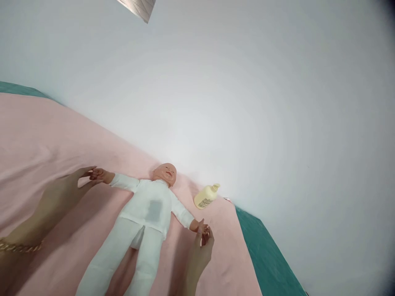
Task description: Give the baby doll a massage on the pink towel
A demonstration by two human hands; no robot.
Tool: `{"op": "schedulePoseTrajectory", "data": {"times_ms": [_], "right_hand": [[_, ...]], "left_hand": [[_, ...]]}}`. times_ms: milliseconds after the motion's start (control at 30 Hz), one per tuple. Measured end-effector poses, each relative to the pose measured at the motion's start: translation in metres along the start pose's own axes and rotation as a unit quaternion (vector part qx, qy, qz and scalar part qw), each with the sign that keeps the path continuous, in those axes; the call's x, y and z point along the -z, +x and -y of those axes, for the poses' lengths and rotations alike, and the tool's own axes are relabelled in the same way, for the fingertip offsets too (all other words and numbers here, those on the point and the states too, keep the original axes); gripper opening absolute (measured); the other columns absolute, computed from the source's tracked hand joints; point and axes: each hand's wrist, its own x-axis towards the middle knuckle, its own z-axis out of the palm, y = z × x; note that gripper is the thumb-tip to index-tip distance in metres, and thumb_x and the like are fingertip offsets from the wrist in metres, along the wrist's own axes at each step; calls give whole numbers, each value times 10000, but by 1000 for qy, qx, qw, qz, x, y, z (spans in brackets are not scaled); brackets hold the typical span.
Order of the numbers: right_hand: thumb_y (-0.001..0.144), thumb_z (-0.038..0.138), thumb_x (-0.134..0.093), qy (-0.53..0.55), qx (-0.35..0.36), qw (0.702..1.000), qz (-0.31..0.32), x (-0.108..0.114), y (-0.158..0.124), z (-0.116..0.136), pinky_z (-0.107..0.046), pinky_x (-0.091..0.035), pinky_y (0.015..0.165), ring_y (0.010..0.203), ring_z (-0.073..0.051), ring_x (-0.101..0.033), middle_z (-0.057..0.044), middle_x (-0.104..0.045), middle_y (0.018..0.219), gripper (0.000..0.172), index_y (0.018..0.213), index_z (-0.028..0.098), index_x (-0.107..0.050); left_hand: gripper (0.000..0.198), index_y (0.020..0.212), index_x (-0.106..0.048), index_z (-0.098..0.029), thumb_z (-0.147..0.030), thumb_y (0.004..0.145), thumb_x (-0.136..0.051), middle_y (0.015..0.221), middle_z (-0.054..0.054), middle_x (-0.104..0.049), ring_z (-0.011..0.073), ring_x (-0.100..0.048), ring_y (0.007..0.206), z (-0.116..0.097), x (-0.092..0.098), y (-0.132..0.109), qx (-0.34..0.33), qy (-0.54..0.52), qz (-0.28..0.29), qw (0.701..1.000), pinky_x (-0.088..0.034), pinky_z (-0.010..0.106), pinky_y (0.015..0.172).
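Observation:
A baby doll (pixel 143 203) with a white cloth body lies on its back on a pink sheet (pixel 228 246), its arms stretched out to both sides. My left hand (pixel 69 185) pinches the doll's hand at the left between thumb and fingers. At the right, my right hand (pixel 202 246) has its thumb and fingers closed round the doll's other hand. A grey rectangular patch marks the doll's chest. Beside the doll's arm on the right rests a pale yellow pump bottle (pixel 205 196), tilted in view, with dark print on its side.
A plain white wall (pixel 262 102) rises behind the sheet's far edge. Green surface (pixel 265 246) shows past the sheet at the right and at the far left. A pale quilted-looking corner (pixel 140 8) juts in at the top. A small object (pixel 227 199) lies near the bottle.

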Motion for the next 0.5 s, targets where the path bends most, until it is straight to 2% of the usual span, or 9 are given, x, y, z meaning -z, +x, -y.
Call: {"op": "schedulePoseTrajectory", "data": {"times_ms": [67,133,267,333,433,500], "right_hand": [[853,668,-560,35,22,999,5,-3,-9,11,-330,-483,923,1201,-250,-595,-73,-616,1342,624,1305,239,-559],[869,641,-564,59,54,997,0,-7,-15,16,-340,-465,980,1240,-244,-568,-73,-610,1352,599,1308,234,-576],[889,576,-579,71,132,989,-1,-17,-26,11,-366,-452,1032,1264,-247,-558,-97,-631,1328,544,1271,191,-616],[900,527,-587,74,185,980,13,-23,-34,7,-353,-483,1002,1227,-237,-591,-109,-651,1293,499,1251,174,-625],[930,411,-595,53,269,961,37,-32,-45,2,-298,-538,883,1111,-196,-657,-100,-690,1214,361,1208,185,-636],[942,321,-601,30,366,929,51,-37,-49,1,-270,-541,858,1054,-162,-674,-70,-712,1161,273,1188,209,-638]], "left_hand": [[463,1170,-662,-217,-541,952,-413,931,26,-754,216,-705,647,-4,-1,0,44,53,-14,998,-457,269,473],[500,1193,-660,-252,-574,963,-354,1019,5,-746,222,-725,743,-15,-5,-1,38,60,-27,997,-499,285,523],[454,1133,-680,-249,-557,972,-388,1040,7,-744,215,-721,849,-51,-17,-11,-45,-11,-58,997,-552,299,636],[380,1115,-686,-252,-527,971,-466,1029,6,-745,207,-708,880,-68,-22,-19,-85,-42,-42,995,-566,297,706],[280,1127,-680,-245,-438,984,-536,1049,3,-741,184,-691,917,-82,-31,-30,-150,-85,14,985,-567,284,785],[253,1124,-678,-233,-397,996,-534,1058,1,-740,172,-688,937,-86,-38,-34,-194,-104,32,975,-566,274,806]]}}
